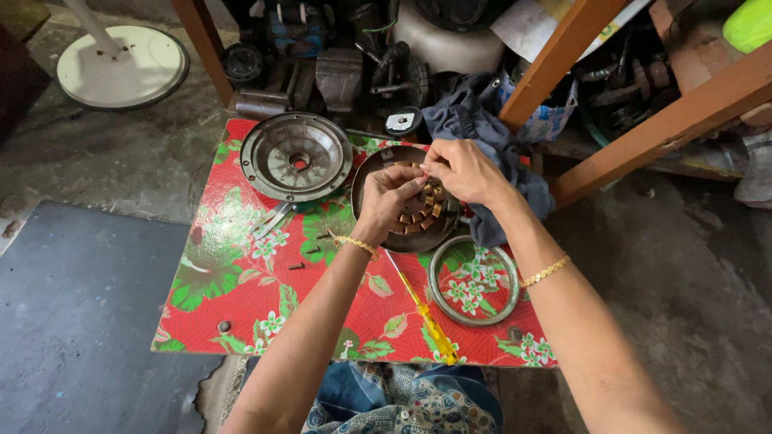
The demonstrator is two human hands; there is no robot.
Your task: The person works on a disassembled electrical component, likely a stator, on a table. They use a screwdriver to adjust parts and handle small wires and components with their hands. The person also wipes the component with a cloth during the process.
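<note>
A low table covered with a red cloth printed with green leaves and white flowers (241,305) carries the dismantled parts of what looks like a fan motor. At the far left of the cloth lies a round grey ribbed metal housing cover (296,156), open side up and set apart, so the casing is already opened. To its right, under the hands, sits the dark round motor shell with its ring of copper-coloured windings (418,217); this is the piece in hand, resting on the table towards the far right. Near right lies a plain grey metal ring (474,280), also taken off. A crumpled blue-grey cloth (490,137) lies just beyond the shell. A yellow-handled screwdriver (426,315) rests idle between the shell and the ring, pointing to the near edge, and a small loose screw (296,266) lies on the cloth to the left.

The left hand (389,199) is curled down onto the windings, fingers bent and touching them. The right hand (460,170) has fingertips pinched together just above the far side of the windings, seemingly on something thin, though what cannot be made out. By my reading, disassembly is done and work on the windings is under way; reassembly remains
</note>
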